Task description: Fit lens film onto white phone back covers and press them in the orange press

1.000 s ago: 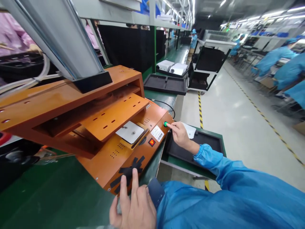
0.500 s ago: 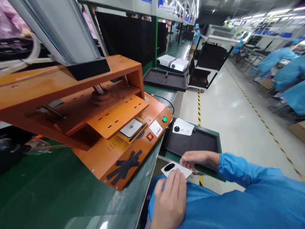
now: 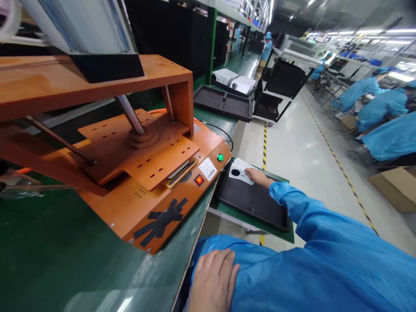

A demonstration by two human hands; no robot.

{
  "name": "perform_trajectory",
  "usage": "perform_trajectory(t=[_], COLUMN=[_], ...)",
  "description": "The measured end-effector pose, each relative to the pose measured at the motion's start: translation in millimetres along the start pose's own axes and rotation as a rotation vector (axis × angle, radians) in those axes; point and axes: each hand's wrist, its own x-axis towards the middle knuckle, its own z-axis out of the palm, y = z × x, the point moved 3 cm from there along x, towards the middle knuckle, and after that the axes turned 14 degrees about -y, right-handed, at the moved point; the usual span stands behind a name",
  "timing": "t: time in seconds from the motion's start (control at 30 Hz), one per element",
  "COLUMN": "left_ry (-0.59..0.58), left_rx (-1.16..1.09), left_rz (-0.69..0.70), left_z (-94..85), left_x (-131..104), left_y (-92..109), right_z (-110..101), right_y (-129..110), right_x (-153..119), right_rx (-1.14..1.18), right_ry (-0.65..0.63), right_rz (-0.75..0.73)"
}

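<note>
My right hand [image 3: 258, 176] reaches out to the black tray [image 3: 264, 207], with thumb and fingers closed on the right edge of a white phone back cover [image 3: 242, 172]. That cover has a round black camera area and lies on the upper left of the tray, on top of other white covers. My left hand [image 3: 214, 277] rests flat on my blue gown over my lap, fingers extended, holding nothing. To the left stands an orange press [image 3: 208, 143]; its plate [image 3: 162, 162] sits low over a fixture [image 3: 182, 172], where only a thin edge of a piece shows.
The press carries a lit green button [image 3: 220, 157] and a red switch [image 3: 199, 180]. Farther back are another black tray [image 3: 224, 104], white stacks [image 3: 243, 84] and a wheeled cart [image 3: 282, 82]. People in blue work on the right, near a cardboard box [image 3: 394, 186].
My right hand has moved forward from my lap to the tray's covers. The cover between my hands has left my left hand, now on my lap. The press plate has come down.
</note>
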Motion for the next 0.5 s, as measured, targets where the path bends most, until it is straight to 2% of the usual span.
perform_trajectory(t=[0.13, 0.27, 0.33, 0.4, 0.5], left_ry=[0.040, 0.106, 0.146, 0.189, 0.292], left_rx=[-0.120, -0.189, -0.162, -0.109, 0.016], left_rz=[-0.107, -0.250, -0.330, -0.437, -0.675], left_z=[-14.1, -40.8, -55.2, -70.5, -98.4], left_x=[-20, -37, -53, -76, -119], left_y=[10, 19, 17, 9, -22], right_z=[3, 8, 21, 43, 82], right_y=[-7, -13, -24, -45, -101], right_x=[7, 21, 26, 16, -29], right_rx=[-0.149, -0.250, -0.279, -0.297, -0.309], right_ry=[0.069, 0.177, 0.209, 0.191, 0.121], right_rz=[-0.034, -0.198, -0.345, -0.515, -0.882])
